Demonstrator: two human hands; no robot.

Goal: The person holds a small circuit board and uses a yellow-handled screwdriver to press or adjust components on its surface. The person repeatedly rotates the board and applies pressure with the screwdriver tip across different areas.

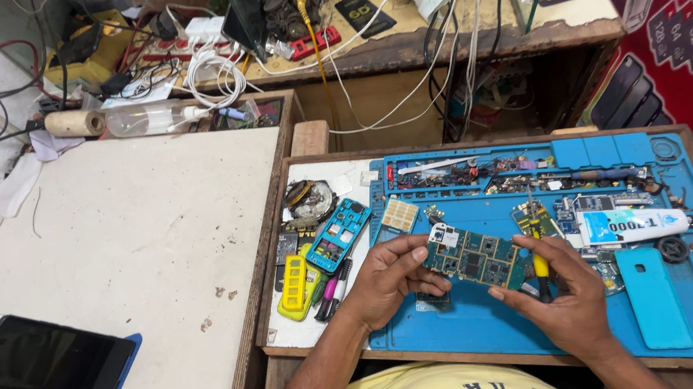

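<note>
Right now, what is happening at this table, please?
A person holds a green circuit board over a blue work mat. The left hand grips the board's left end; the right hand holds a yellow-handled screwdriver upright at its right end. A white tube and small phone parts lie nearby.

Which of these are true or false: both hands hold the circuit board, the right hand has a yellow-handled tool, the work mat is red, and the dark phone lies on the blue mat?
1. Both hands hold the green circuit board. True: the left hand and right hand grip its ends.
2. The right hand has a yellow-handled screwdriver. True.
3. The work mat is red. False: the work mat is blue.
4. The dark phone lies on the mat. False: the dark phone lies on the pale table at left.
</note>
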